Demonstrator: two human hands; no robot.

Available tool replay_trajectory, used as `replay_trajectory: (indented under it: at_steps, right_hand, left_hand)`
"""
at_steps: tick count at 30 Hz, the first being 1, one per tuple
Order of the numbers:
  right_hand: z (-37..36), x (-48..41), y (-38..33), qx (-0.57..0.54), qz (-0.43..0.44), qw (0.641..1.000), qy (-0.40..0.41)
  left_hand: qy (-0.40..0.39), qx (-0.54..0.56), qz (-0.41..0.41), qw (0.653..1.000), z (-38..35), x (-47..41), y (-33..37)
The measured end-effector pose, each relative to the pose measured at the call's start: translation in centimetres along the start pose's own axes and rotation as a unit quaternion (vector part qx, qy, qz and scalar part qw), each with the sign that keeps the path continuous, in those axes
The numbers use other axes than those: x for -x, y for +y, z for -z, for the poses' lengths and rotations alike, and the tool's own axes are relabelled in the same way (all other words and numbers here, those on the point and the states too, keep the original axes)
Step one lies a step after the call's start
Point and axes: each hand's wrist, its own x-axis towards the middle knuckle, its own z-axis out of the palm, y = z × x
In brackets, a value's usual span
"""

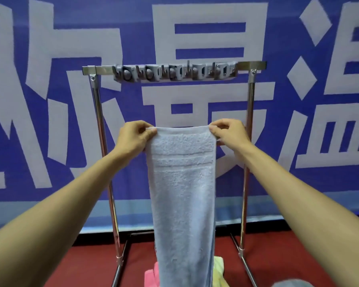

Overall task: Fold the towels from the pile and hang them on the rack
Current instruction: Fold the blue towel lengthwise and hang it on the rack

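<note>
The left hand (136,137) and right hand (229,134) each pinch a top corner of the pale blue towel (182,193), fingers closed on its folded edge, so it hangs as a long narrow strip in front of the rack (248,141). It sits well below the top bar (104,69). To hang it well, I judge the corners should stay level and taut while lifted over the bar, clear of the pile (151,275) on the floor.
</note>
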Motion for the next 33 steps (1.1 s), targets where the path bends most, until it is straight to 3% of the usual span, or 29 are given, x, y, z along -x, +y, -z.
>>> replay_trajectory:
  at_steps: [6,11,15,20,25,33]
  right_hand:
    - [-2.7,3.8,9.6,-0.071,-0.175,0.98,-0.063]
    - [-4.7,7.9,15.7,-0.15,-0.293,0.942,-0.065]
    - [-6.5,10.6,18.8,-0.203,-0.36,0.909,-0.058]
    - [-8.6,11.7,18.6,-0.208,-0.319,0.92,-0.092]
    - [-9.7,12.8,17.5,-0.195,-0.285,0.929,-0.134]
    - [-10.3,14.5,17.2,-0.183,-0.28,0.924,-0.183]
  left_hand:
    - [-0.126,0.096,0.156,0.975,-4.5,5.0,-7.6]
    - [-0.146,0.177,0.286,0.93,-8.1,9.7,-13.0]
    - [-0.153,0.178,0.338,0.911,-11.3,13.4,-14.5]
    - [-0.095,0.244,0.36,0.895,-12.4,13.9,-13.8]
    - [-0.062,0.294,0.44,0.846,-11.9,14.8,-13.9]
    - [-0.07,0.282,0.411,0.864,-12.6,16.4,-12.9]
